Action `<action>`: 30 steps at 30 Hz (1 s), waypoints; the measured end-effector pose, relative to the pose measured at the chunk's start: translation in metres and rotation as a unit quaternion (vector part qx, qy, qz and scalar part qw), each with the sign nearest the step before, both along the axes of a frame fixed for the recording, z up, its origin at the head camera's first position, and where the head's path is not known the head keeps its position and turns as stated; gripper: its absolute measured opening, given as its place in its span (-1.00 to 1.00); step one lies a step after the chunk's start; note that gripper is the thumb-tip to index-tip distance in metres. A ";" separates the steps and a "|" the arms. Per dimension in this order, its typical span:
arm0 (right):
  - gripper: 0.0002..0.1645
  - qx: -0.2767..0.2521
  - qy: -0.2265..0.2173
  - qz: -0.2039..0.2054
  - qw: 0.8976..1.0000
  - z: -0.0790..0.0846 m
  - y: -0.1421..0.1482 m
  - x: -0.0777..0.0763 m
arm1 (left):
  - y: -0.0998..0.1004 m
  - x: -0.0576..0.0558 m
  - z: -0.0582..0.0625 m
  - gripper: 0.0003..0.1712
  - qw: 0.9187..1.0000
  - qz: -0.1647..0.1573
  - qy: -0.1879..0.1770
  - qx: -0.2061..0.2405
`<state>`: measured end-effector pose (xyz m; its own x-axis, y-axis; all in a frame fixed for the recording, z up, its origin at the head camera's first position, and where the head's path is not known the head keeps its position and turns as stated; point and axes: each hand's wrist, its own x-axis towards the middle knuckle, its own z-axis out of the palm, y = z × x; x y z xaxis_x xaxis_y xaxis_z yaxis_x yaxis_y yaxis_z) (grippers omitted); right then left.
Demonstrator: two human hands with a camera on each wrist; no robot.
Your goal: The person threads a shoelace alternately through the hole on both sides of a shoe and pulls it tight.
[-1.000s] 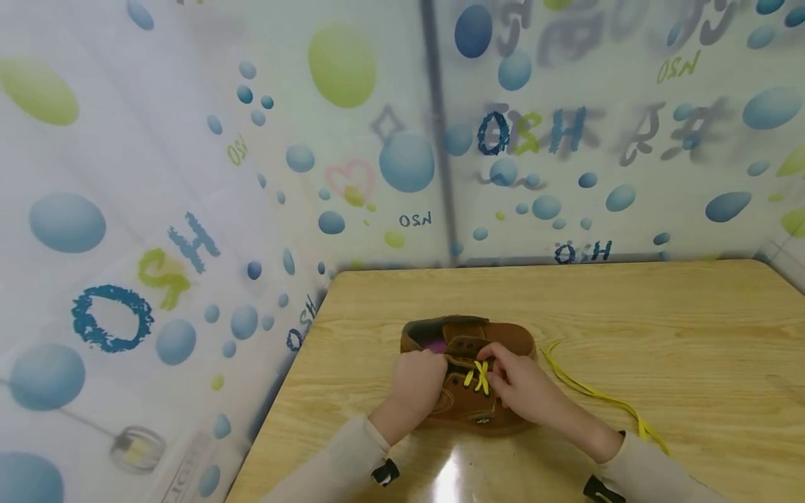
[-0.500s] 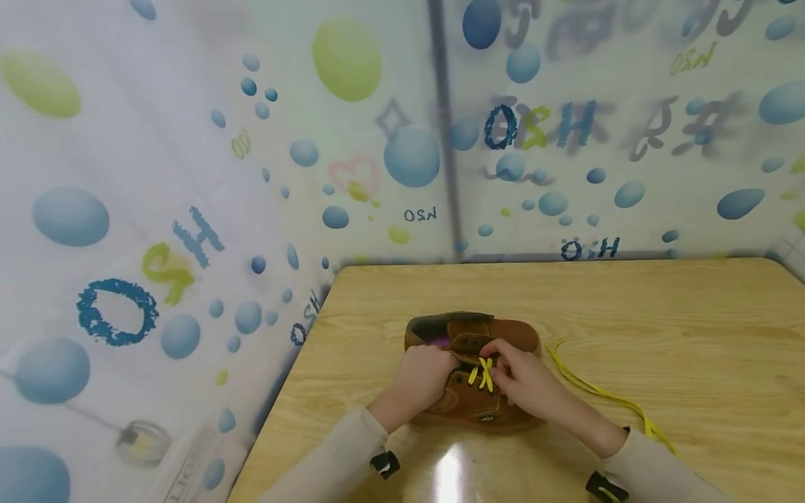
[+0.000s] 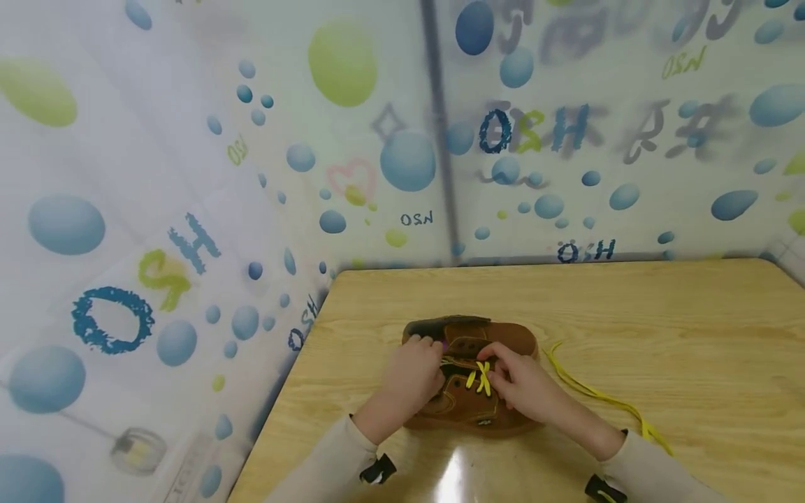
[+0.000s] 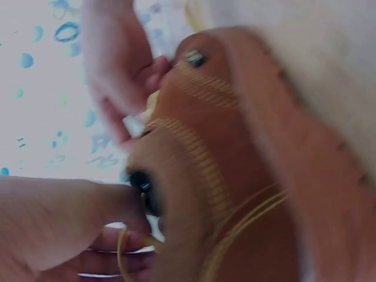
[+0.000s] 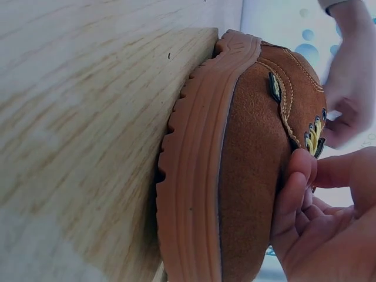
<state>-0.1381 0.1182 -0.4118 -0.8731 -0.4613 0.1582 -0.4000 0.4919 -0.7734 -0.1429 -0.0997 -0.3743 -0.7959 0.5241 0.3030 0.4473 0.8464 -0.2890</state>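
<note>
A brown shoe [image 3: 462,412] lies on the table, its toe to the right, with stitched seams and black eyelets. Yellow shoelace [image 3: 483,378] crosses its front eyelets. My left hand [image 3: 409,374] is at the shoe's opening, fingers curled. In the left wrist view, a thin strand of yellow lace [image 4: 121,252] runs at that hand's fingers, which seem to hold it; the fingertips are partly hidden. My right hand [image 3: 527,385] pinches the upper beside the crossed lace; in the right wrist view, thumb and forefinger [image 5: 302,161] meet at its edge.
A long loose stretch of yellow lace [image 3: 597,395] trails over the wooden table [image 3: 692,335] to the right, towards the right forearm. Patterned walls [image 3: 352,140] stand behind and to the left. Both wrists carry black straps [image 3: 379,468].
My left hand has shifted slightly left and turned, its fingers now towards the shoe's opening. My right hand keeps its place beside the crossed lace.
</note>
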 end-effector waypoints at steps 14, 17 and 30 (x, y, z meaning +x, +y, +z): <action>-0.72 -0.003 0.002 0.007 1.000 0.000 0.000 0.000 | -0.016 -0.011 0.040 -0.80 0.691 -0.152 -0.373 0.600; -0.72 -0.003 0.003 0.005 1.000 0.000 0.000 -0.001 | -0.015 -0.014 0.049 -0.81 0.704 -0.172 -0.339 0.600; -0.73 -0.004 -0.012 0.008 1.000 -0.001 0.001 -0.001 | 0.003 -0.025 0.029 -0.68 0.982 -0.167 -0.084 -0.023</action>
<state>-0.1392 0.1196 -0.4129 -0.8690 -0.4744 0.1410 -0.3893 0.4793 -0.7866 -0.1676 -0.0966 -0.3455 -0.6137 0.7748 0.1518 0.7425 0.6318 -0.2225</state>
